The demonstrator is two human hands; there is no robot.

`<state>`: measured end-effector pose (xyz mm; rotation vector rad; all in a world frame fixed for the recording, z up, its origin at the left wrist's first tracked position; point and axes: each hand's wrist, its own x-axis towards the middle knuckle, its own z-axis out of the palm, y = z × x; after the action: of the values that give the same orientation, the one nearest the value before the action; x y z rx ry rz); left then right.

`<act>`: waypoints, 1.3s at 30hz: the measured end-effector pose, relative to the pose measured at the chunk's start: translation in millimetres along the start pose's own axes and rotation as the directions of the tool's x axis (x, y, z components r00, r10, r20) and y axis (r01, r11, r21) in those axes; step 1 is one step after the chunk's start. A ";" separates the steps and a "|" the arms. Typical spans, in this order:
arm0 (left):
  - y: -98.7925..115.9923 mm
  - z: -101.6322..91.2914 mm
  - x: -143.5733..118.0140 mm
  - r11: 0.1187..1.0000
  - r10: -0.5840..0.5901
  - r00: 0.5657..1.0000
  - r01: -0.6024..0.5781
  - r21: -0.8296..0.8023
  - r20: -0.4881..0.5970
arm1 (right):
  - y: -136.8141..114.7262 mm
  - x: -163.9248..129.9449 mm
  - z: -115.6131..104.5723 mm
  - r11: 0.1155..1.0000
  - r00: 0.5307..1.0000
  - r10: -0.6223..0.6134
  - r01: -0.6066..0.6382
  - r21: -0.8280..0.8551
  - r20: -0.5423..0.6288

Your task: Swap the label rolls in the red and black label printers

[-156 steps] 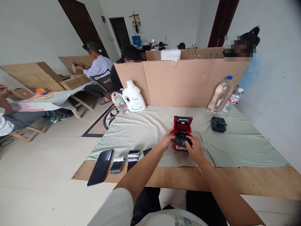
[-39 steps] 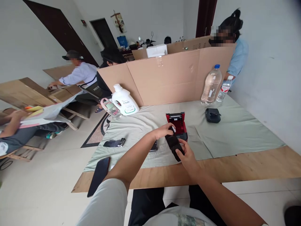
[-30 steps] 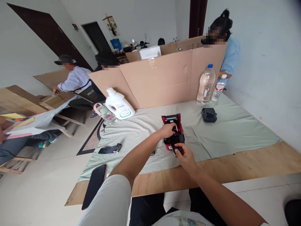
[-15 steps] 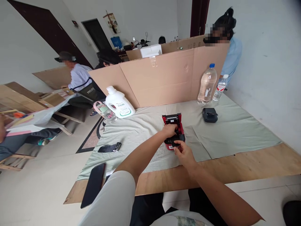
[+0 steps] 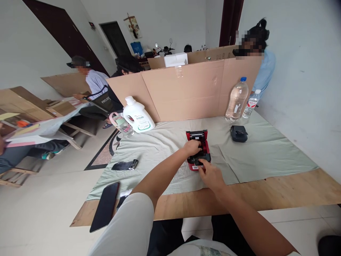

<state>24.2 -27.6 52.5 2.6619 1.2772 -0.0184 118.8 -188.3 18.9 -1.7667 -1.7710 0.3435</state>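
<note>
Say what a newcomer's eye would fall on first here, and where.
Probably the open red-and-black device on the cloth, with the left hand reaching into it and the right hand at its near edge. Next, perhaps, the white jug toward the cloth's far left and the tall blue-capped bottle toward its far right, before the cardboard panel.

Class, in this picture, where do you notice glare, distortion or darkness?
In the head view, the shiny roll catches light; the brown door slants, perhaps from lens or head tilt; the top right corner is dark; inside the red machine, near the left hand, detail sinks into black.
</note>
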 end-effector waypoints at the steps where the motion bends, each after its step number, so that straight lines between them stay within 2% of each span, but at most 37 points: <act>1: -0.7 -2.9 -5.1 1.000 0.001 1.000 -0.002 -0.023 -0.029 | 0.3 -0.1 0.2 1.000 1.000 -0.008 0.008 -0.018 0.001; 4: -5.5 -13.0 -25.3 0.997 0.022 0.988 -0.033 -0.073 -0.154 | 1.5 -0.4 1.2 0.999 1.000 -0.024 0.024 -0.034 -0.003; 6: -9.9 -20.9 -37.8 0.993 0.046 0.961 -0.074 -0.094 -0.273 | 2.5 -0.7 2.1 0.999 0.999 -0.033 0.033 -0.038 -0.007; 7: -12.1 -25.3 -41.7 0.991 0.048 0.934 -0.089 -0.102 -0.354 | 3.0 -0.7 2.7 0.998 0.999 -0.038 0.038 -0.042 -0.011; 9: -15.9 -34.0 -42.9 0.988 0.035 0.852 -0.108 -0.111 -0.522 | 3.6 -0.7 3.8 0.998 0.999 -0.044 0.043 -0.056 -0.017; 11: -19.3 -40.8 -35.9 0.987 0.030 0.788 -0.120 -0.105 -0.615 | 3.8 -0.6 4.5 0.997 0.999 -0.045 0.044 -0.069 -0.018; 12: -21.0 -42.7 -30.8 0.986 0.038 0.785 -0.128 -0.102 -0.618 | 4.0 -0.5 4.7 0.996 0.999 -0.044 0.042 -0.074 -0.017; 15: -25.2 -40.9 -18.9 0.978 0.075 0.858 -0.163 -0.131 -0.509 | 4.8 -0.4 4.9 0.996 0.999 -0.047 0.045 -0.078 -0.023; 17: -26.0 -34.6 -20.3 0.967 0.092 0.885 -0.189 -0.171 -0.456 | 5.9 -0.3 5.4 0.996 0.998 -0.056 0.054 -0.073 -0.028; 26: -12.2 -3.8 -77.3 0.915 0.158 0.867 -0.308 -0.259 -0.472 | 7.1 -1.0 7.7 0.996 0.996 -0.078 0.076 -0.046 -0.051; 34: -9.7 26.5 -89.8 0.918 0.166 0.852 -0.317 -0.238 -0.496 | 6.8 -2.0 4.8 0.993 0.995 -0.099 0.097 -0.063 -0.026; 39: -8.8 27.9 -96.0 0.927 0.168 0.870 -0.300 -0.227 -0.463 | 12.7 3.3 -3.7 0.973 0.988 -0.142 0.128 -0.193 -0.057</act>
<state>-41.0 -101.2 32.6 2.6135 0.9421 0.7839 131.5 -185.0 15.3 -1.7506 -1.9141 0.0572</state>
